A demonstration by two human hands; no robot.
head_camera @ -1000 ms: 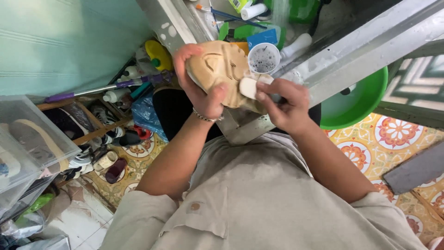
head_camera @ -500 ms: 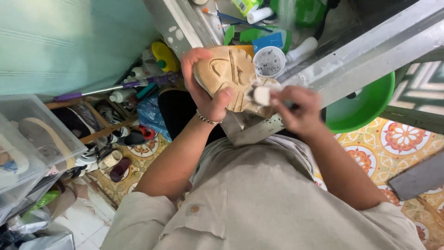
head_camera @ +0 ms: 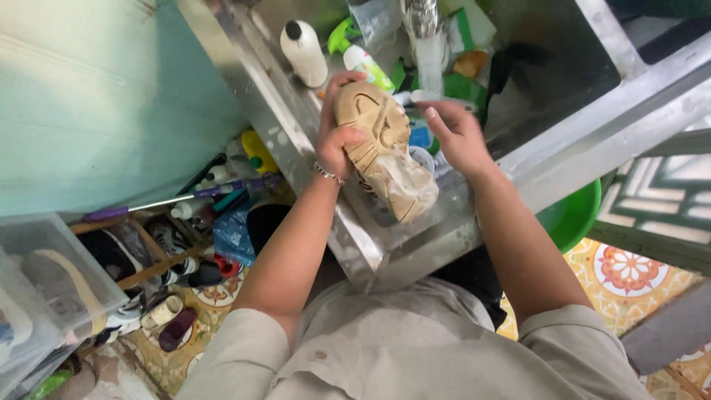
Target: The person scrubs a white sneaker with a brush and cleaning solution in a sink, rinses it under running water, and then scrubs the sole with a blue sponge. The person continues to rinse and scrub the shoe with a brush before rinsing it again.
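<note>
In the head view, a tan shoe (head_camera: 381, 148) is gripped sole-up over the steel sink (head_camera: 548, 89) by the left hand (head_camera: 337, 133). The right hand (head_camera: 455, 133) is held beside it, fingers loosely curled, apparently empty. A white bottle with a black cap (head_camera: 304, 52) is stood on the sink's rim, a green-topped spray bottle (head_camera: 363, 59) behind the shoe.

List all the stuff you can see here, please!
Shoe: one, tan sole up, over the sink.
Steel sink: one, grey, centre.
Tap: one, running water, top.
White bottle: one, sink's left edge.
Green basin: one, under the sink, right.
Purple-handled stick: one, left floor.
Shoes on rack: several, lower left.
Left hand: grips the shoe.
Right hand: beside the sole, near the water.
</note>
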